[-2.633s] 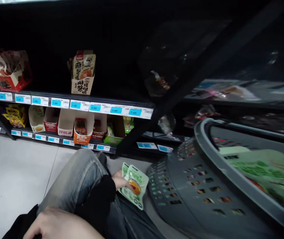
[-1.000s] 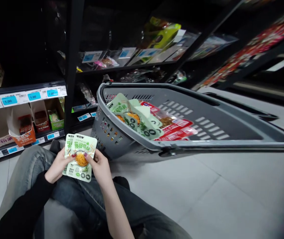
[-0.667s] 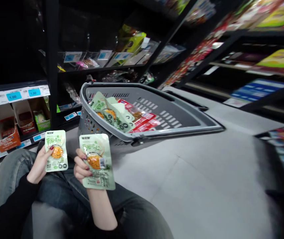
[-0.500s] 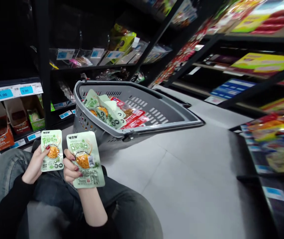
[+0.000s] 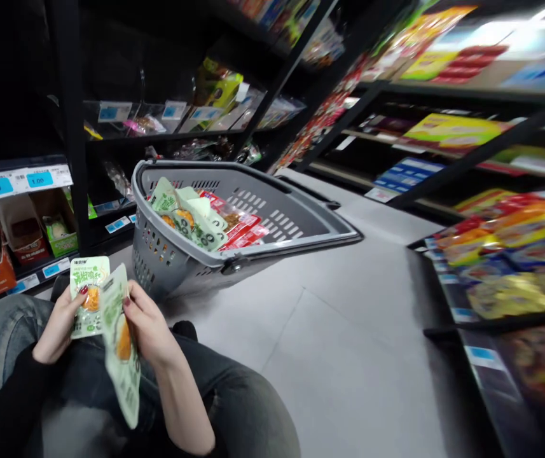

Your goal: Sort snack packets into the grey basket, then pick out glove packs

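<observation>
Above the lap (image 5: pixel 79 376), the left hand (image 5: pixel 57 327) pinches a flat pale-green plastic pouch (image 5: pixel 91 299) sideways, leaving its print visible; the right hand (image 5: pixel 155 331) clamps a matching tilted pouch (image 5: pixel 122 346), perhaps touching it.

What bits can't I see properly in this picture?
In the head view:
Left packet: part of its right edge, behind the right packet.
Left hand: some fingers, behind the left packet.
Grey basket: most of its bottom, behind wall and packets.
Bright packs: blurred, cut off by the right edge.
</observation>
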Tool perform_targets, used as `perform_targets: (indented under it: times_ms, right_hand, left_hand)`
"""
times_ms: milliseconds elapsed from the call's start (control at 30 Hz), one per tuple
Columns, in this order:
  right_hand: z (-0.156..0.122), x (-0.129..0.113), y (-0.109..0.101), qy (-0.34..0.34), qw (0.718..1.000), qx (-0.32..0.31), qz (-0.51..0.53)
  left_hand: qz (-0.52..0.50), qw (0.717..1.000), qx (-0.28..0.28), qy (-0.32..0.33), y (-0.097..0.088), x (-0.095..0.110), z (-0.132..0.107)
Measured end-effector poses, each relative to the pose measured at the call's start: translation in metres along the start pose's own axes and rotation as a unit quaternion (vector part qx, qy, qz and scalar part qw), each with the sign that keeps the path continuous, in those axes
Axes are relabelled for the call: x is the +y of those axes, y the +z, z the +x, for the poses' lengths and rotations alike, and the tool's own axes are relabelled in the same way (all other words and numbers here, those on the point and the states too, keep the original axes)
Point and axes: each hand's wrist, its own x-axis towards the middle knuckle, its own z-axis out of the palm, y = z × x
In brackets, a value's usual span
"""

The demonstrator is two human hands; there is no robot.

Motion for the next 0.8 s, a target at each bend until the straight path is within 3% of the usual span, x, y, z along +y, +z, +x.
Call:
perform_targets:
  times_ms: [67,100,133,200,267,300,333,400,467,567,667,800]
  right_hand:
    - [-0.013,-0.032,-0.002,-0.059,0.987,0.085,-0.120]
    - [-0.018,-0.053,-0.004,-0.100,0.968,0.148,-0.177]
    - [-0.022,-0.077,-0.008,-0.149,0.931,0.228,-0.242]
    - [-0.020,-0.129,-0.019,-0.249,0.818,0.365,-0.368]
    - [-0.003,-0.175,-0.033,-0.316,0.675,0.439,-0.501]
    - [0.010,-0.193,-0.041,-0.325,0.611,0.450,-0.564]
    - [0.024,-0.206,-0.048,-0.316,0.568,0.439,-0.620]
    - [0.050,-0.218,-0.058,-0.259,0.510,0.393,-0.719]
    - [0.068,-0.211,-0.061,-0.182,0.486,0.318,-0.794]
    - [0.076,-0.185,-0.060,-0.128,0.484,0.214,-0.839]
    - [0.076,-0.163,-0.062,-0.125,0.505,0.168,-0.838]
    - [0.084,-0.158,-0.075,-0.132,0.563,0.153,-0.801]
  left_hand:
    - [0.001,1.000,0.005,-0.016,-0.001,-0.002,0.001]
    - [-0.003,1.000,0.008,-0.029,-0.001,-0.003,0.003]
    - [-0.007,0.999,0.011,-0.043,-0.002,-0.005,0.004]
    - [-0.014,0.998,0.009,-0.059,-0.002,-0.009,0.006]
    - [-0.022,0.998,0.004,-0.055,-0.003,-0.011,0.008]
    - [-0.027,0.998,0.002,-0.050,-0.004,-0.011,0.008]
    - [-0.032,0.998,0.002,-0.047,-0.004,-0.011,0.008]
    - [-0.041,0.998,0.003,-0.047,-0.005,-0.011,0.008]
    - [-0.049,0.998,0.001,-0.049,-0.006,-0.011,0.008]
    - [-0.055,0.997,-0.002,-0.050,-0.007,-0.011,0.008]
    - [-0.055,0.997,-0.008,-0.058,-0.006,-0.010,0.006]
    - [-0.061,0.997,-0.001,-0.052,-0.003,-0.005,0.002]
